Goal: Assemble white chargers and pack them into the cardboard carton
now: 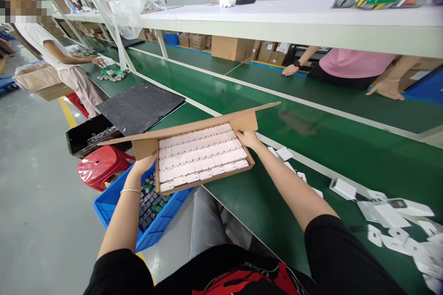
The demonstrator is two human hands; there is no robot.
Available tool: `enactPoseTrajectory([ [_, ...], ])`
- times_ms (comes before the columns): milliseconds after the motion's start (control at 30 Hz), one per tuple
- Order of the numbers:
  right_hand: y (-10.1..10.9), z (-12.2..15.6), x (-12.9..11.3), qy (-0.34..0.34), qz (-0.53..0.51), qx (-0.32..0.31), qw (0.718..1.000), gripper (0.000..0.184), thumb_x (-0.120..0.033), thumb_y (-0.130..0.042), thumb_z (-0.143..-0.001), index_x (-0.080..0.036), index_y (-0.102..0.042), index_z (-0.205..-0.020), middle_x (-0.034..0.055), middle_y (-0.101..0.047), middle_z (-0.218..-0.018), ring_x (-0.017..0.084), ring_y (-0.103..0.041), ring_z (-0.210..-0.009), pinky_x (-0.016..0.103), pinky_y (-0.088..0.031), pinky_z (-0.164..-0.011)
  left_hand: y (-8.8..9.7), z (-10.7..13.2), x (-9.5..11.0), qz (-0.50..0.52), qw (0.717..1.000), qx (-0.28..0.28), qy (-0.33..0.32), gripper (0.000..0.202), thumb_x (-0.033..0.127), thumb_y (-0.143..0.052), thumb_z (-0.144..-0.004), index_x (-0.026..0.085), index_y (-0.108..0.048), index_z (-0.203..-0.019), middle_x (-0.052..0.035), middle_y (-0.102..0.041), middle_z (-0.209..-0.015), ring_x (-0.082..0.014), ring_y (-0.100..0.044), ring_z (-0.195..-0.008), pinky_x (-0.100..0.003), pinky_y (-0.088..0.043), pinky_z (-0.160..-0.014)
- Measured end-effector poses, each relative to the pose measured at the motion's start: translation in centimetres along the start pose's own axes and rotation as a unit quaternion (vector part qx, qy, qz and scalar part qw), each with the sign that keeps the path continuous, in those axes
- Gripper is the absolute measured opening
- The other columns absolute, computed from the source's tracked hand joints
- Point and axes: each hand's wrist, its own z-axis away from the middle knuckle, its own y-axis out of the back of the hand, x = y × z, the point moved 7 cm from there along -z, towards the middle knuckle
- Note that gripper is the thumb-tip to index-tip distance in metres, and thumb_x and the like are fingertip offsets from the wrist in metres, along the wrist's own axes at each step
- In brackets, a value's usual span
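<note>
I hold a shallow cardboard box (207, 182) in the air over the near edge of the green bench. My left hand (143, 164) grips its left end and my right hand (248, 138) grips its right end under the open flap. Inside lie rows of several small white plastic parts (200, 152), packed tight. The box's long flaps stand open to the left and right.
Loose white parts (391, 221) lie scattered on the green bench (311, 147) to my right. A blue crate (114, 203) with dark parts sits on the floor below, beside a red stool (100, 166) and black trays (138, 106). One person stands at far left, another in pink across the bench.
</note>
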Motion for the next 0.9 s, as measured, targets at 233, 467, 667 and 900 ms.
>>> enactPoseTrajectory([
  [233,0.2,1.4,-2.2,0.052,-0.06,-0.008,0.997,0.068,-0.027,-0.049,-0.09,-0.02,-0.046,-0.158,0.0088,-0.053,-0.162,0.028,-0.049,-0.15,0.045,-0.038,-0.126,3.1,1.2,1.9,0.167,0.975,-0.142,-0.023,0.083,0.053,-0.071,-0.073,0.015,-0.06,-0.147,-0.0226,-0.059,-0.155,-0.0355,-0.057,-0.145,-0.043,-0.053,-0.115],
  [467,3.2,3.6,-5.4,0.055,-0.125,-0.008,0.991,0.068,-0.043,-0.056,-0.091,-0.023,-0.046,-0.155,0.0111,-0.058,-0.156,0.03,-0.059,-0.139,0.045,-0.049,-0.117,3.7,1.4,4.4,0.332,0.938,-0.043,0.083,0.081,0.072,-0.056,-0.088,0.01,-0.066,-0.14,-0.0239,-0.058,-0.155,-0.0342,-0.062,-0.138,-0.044,-0.057,-0.11],
  [667,9.1,7.3,-9.2,0.141,-0.21,-0.017,0.967,0.063,-0.057,-0.06,-0.094,-0.027,-0.052,-0.15,0.011,-0.054,-0.16,0.032,-0.053,-0.146,0.047,-0.044,-0.12,5.7,5.6,7.5,0.414,0.906,0.044,0.079,0.08,0.068,-0.017,-0.103,0.013,-0.07,-0.129,-0.0158,-0.065,-0.15,-0.0343,-0.058,-0.143,-0.049,-0.05,-0.12],
  [900,6.0,14.0,-4.5,0.066,-0.203,-0.023,0.977,0.067,-0.077,-0.059,-0.089,-0.027,-0.064,-0.135,0.0156,-0.058,-0.155,0.034,-0.052,-0.148,0.053,-0.041,-0.125,1.4,11.6,6.2,0.265,0.954,0.123,0.071,0.06,0.065,-0.027,-0.097,0.026,-0.073,-0.094,-0.0131,-0.076,-0.121,-0.0334,-0.054,-0.148,-0.055,-0.042,-0.127],
])
